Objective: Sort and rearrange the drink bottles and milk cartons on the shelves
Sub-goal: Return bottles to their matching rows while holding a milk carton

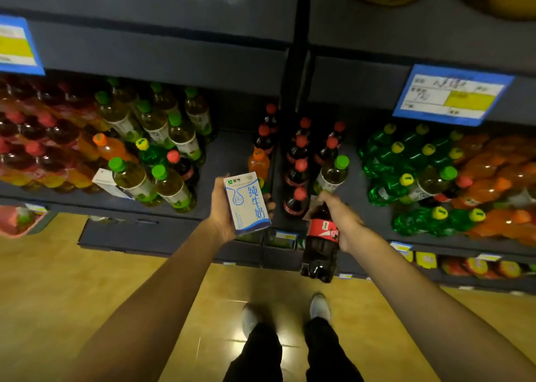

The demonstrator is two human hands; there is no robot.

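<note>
My left hand [222, 207] grips a white and blue milk carton [247, 202], held upright in front of the shelf edge. A dark cola bottle with a red label [320, 242] hangs from my right hand [340, 222], which holds it by the neck below shelf level. Behind both hands, cola bottles with red caps [298, 164] stand in rows on the dark shelf [229, 155]. Green-capped tea bottles [171, 187] stand to the left, with another milk carton [108, 183] lying among them.
Green soda bottles with yellow caps [406, 161] and orange bottles [493, 175] fill the right shelf section. Red-capped wrapped packs [32, 149] sit at the far left. A blue price tag [452, 94] hangs above. My feet [290, 315] stand on the tan floor.
</note>
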